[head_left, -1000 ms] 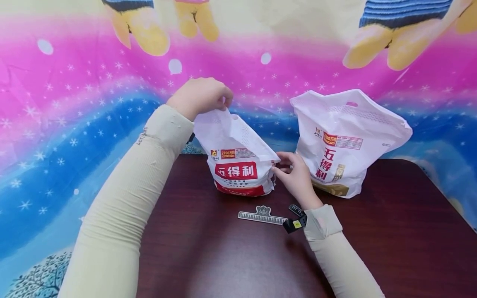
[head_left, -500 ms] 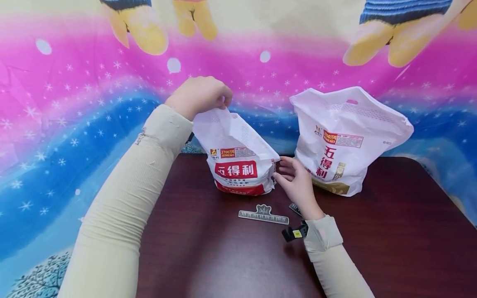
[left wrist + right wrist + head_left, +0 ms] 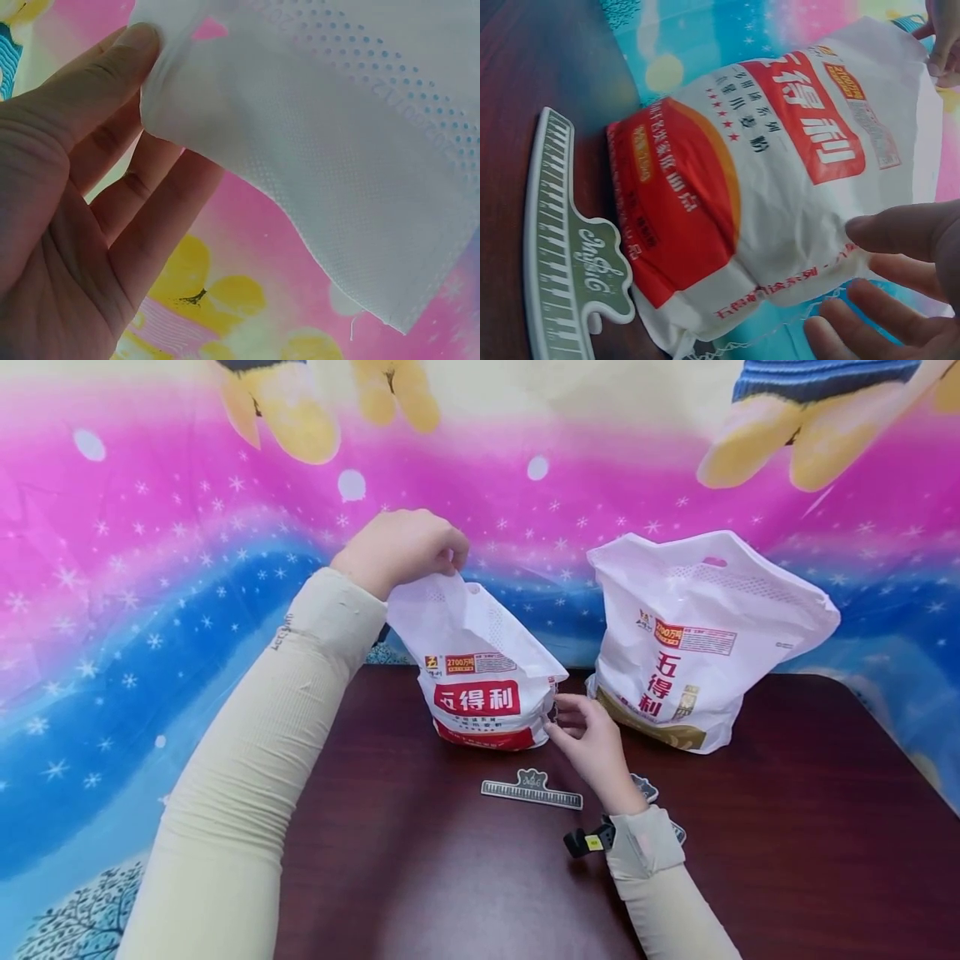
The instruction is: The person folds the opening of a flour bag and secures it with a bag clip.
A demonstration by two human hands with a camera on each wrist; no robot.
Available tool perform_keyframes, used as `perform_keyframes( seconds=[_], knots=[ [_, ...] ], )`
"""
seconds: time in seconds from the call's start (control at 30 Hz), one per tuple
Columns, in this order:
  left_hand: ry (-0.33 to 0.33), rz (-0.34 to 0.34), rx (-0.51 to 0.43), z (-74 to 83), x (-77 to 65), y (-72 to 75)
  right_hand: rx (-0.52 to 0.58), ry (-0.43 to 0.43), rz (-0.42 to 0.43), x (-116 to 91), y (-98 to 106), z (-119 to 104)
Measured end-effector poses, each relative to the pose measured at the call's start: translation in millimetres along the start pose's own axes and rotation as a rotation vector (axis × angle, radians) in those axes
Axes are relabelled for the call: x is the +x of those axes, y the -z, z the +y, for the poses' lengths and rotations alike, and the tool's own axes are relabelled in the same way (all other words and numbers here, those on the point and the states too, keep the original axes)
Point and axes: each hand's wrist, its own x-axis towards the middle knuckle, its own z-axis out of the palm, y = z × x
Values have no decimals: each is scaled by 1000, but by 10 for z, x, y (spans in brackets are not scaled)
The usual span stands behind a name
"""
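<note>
A white flour bag (image 3: 480, 697) with red print stands upright on the table. My left hand (image 3: 408, 553) pinches its top corner and holds it up; in the left wrist view, the thumb and fingers (image 3: 161, 180) grip the thin white edge beside the carry hole. At the bag's right side is my right hand (image 3: 592, 739), its fingers loosely bent. In the right wrist view, the thumb (image 3: 900, 229) overlaps the bag's front near its side seam, with the other fingers spread below, apart from the thumb.
A second white flour bag (image 3: 667, 643) with a gold base stands to the right. A piano-keyboard clip (image 3: 531, 791) lies in front of the first bag on the dark table (image 3: 420, 860). Another clip (image 3: 645, 787) is partly hidden by my right wrist. A printed cloth (image 3: 225, 527) hangs behind.
My right hand has slid down the bag's right side from near the top edge's lower corner, fingers loosening. The clip behind that wrist now shows on its right. The left hand keeps its hold.
</note>
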Motion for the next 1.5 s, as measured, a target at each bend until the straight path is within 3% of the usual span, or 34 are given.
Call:
perform_keyframes(
  seconds=[0.67,1.1,1.5],
  knots=[
    [32,21,-4,28,-23,12,-299,5,-383,-42,-112,117],
    [31,15,13,1,-16,-28,-362,-28,-484,-70,-213,164],
    [6,30,21,24,34,-22,-420,14,-472,-59,-262,259]
  ],
)
